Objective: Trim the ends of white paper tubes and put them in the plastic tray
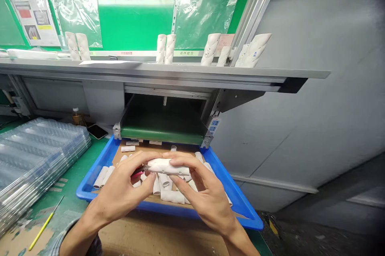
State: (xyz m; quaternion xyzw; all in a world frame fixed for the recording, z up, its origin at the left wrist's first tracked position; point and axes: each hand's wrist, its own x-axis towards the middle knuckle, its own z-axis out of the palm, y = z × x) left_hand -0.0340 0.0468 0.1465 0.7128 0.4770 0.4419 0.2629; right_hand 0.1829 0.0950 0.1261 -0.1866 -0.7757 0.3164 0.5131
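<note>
Both hands meet over a blue tray (240, 204) low in the head view. My right hand (204, 194) is closed round a white plastic tube (167, 166), held level. My left hand (123, 188) pinches a small pink-handled cutter (138, 173) whose tip touches the tube's left end. Several more white tubes (168, 192) lie on the tray's brown floor beneath the hands.
A green conveyor belt (162, 134) ends just behind the tray. A stack of clear blister trays (33, 156) lies at left, with a phone (96, 131) beyond and a yellow stick (45, 224) on the bench. White tubes (210, 49) stand on the grey shelf above.
</note>
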